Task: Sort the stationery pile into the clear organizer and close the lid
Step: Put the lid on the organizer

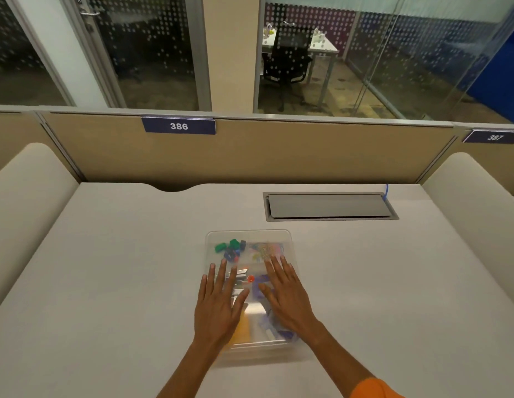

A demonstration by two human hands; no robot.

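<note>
Organizer (290, 242) holds clips and staples under its lid, both hands (218, 305) (287, 294) pressing flat

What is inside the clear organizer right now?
Through the clear organizer: green and blue clips far left, coloured paper clips far right, silvery pieces and a red item midway, something yellow near. The left hand and right hand, flat on top, cover the rest.
</note>
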